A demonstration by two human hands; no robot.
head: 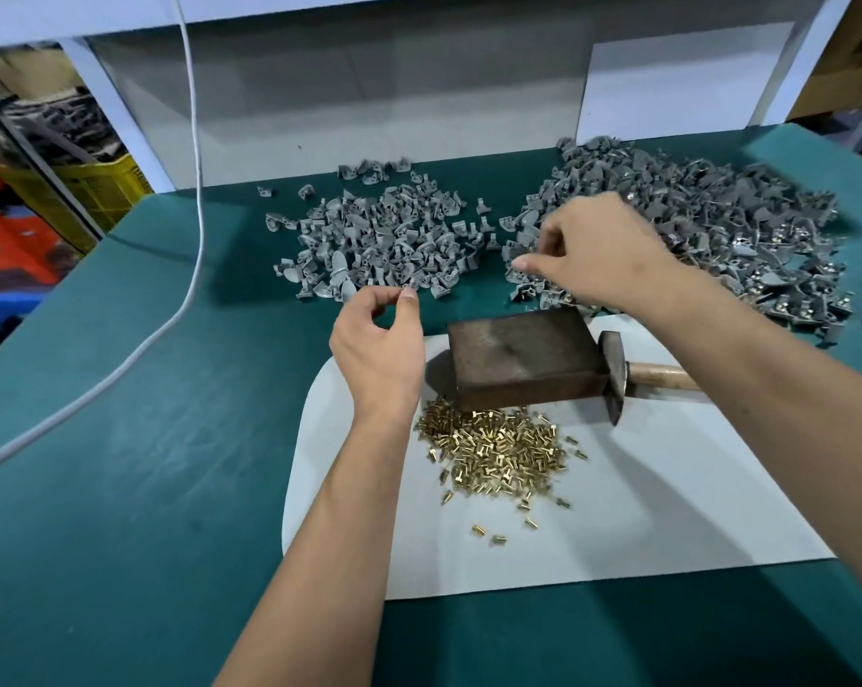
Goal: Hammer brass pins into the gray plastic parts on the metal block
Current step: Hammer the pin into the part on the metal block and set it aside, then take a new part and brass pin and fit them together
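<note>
both forearms reach forward from the bottom edge over the green tabletop (121, 438). the left hand (377, 349) is raised just left of the metal block (523, 357), wrist bent, back of the hand toward the camera. its thumb and forefinger are curled together in a pinch at the near edge of the left pile of gray parts (384, 235); whether anything sits between the tips is too small to tell. the right hand (597, 255) stretches farther out, palm down, over the near left edge of the right pile of gray parts (716, 225). its fingers are bent downward with the thumb pointing left, and they touch or hover at the parts; it is blurred, so i cannot tell if it has hold of one.

the metal block stands on a white sheet (667, 488), its top bare. the hammer (617, 376) lies on the sheet with its head touching the block's right end, wooden handle running right under the right forearm. the brass pins (498, 448) lie heaped on the sheet just in front of the block, a few scattered nearer. a white cable (191, 141) hangs down at the left.
</note>
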